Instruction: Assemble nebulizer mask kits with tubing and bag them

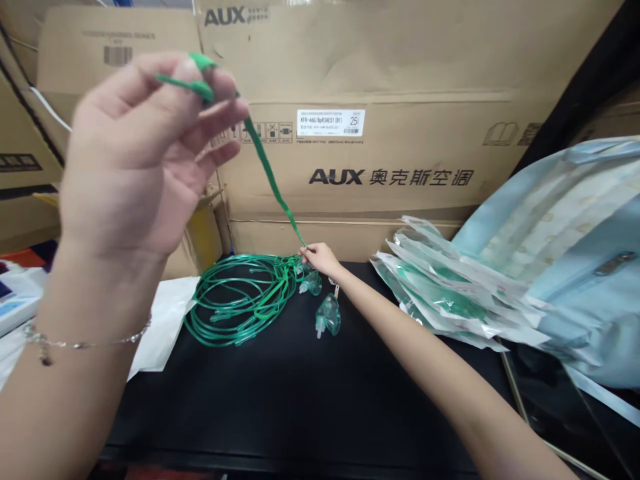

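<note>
- The green elastic strap is drawn taut between both hands, above the black table.
- The left hand is raised, fingers closed, pinching the strap's upper end.
- The right hand pinches its lower end, seemingly where it joins the coiled green tubing and the clear masks.
- Judged step: freeing the strap; next needs steady tension.
- Sealed packets lie to the right.

A storeroom or packing area: big cardboard cartons with shipping labels stand stacked behind a black worktable, and sealed plastic packets lie heaped on it beside a blue sack.
</note>
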Available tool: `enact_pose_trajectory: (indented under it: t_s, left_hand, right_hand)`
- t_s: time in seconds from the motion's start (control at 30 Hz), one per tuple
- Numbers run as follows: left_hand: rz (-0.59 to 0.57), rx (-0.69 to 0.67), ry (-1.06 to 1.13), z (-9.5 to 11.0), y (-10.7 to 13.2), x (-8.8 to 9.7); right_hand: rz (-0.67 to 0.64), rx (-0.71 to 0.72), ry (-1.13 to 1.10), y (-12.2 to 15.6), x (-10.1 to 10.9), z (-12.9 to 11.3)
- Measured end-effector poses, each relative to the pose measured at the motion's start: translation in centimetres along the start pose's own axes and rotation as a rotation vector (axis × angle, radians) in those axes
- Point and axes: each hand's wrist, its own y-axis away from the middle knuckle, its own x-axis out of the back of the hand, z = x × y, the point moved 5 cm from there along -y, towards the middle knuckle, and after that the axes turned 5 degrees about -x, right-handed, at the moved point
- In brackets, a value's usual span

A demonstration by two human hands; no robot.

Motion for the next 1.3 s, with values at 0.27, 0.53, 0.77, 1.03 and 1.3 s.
enact_pose_trajectory:
  t_s: [0.27,0.53,0.77,1.03,1.3]
  left_hand:
    - [0.139,0.471,0.236,-9.8,5.3,-1.5]
    - [-0.182,0.833,0.209,-15.4,10.2,-5.3]
    - [-0.489,0.217,-0.642,-14.4,12.5,-6.5]
    - [-0.578,0.259,-0.797,-15.7,16.7,-8.8]
    - [-0.537,0.573,-0.381,-17.6,17.7,-7.8]
  right_hand:
    - [-0.043,0.160,-0.359,4.5,3.5,-1.6]
    - [0.088,0.209,-0.916,10.9,8.1,0.0]
    - [0.264,0.202,-0.626,12.9,10.8,1.9]
    - [0.273,0.131,0.046,13.9,8.0,3.0]
    - [0.179,0.254,0.321,14.2,6.6,3.0]
